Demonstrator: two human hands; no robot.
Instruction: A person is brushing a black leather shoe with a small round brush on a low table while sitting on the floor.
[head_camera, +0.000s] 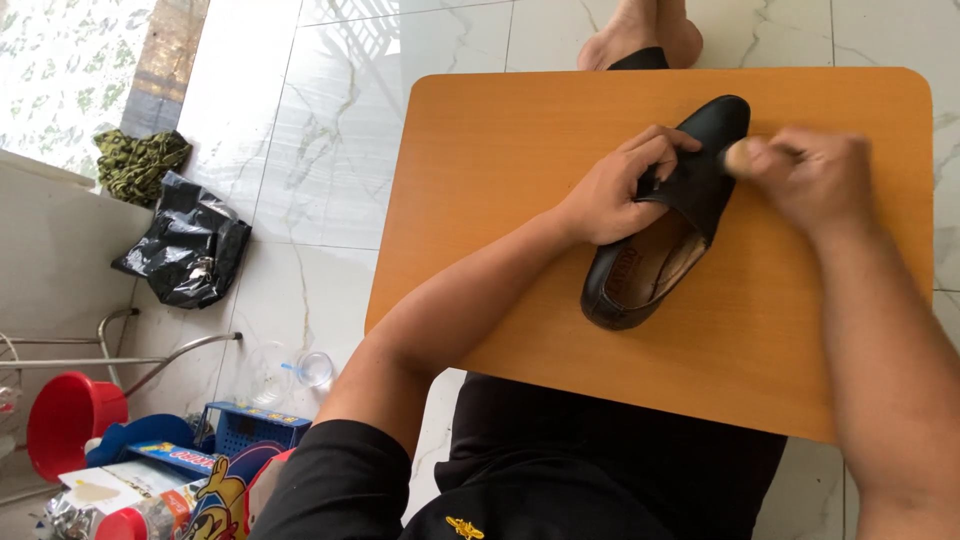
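Two bare hands work over an orange wooden board (500, 200) that lies across the person's lap above a pale marble floor (300, 150). On the board's far right part lies a black leather shoe (690, 190), toe pointing away, its tan lining showing at the open heel end. The left hand (625, 185) grips the shoe at its middle, fingers curled over the upper and thumb along the near side. The right hand (815, 175), blurred, is closed around a small pale-tipped tool (737, 157) that touches the shoe near the toe. Off to the left on the floor sit a crumpled black bag (185, 245), a red bucket (70, 420) and a blue crate (250, 428).
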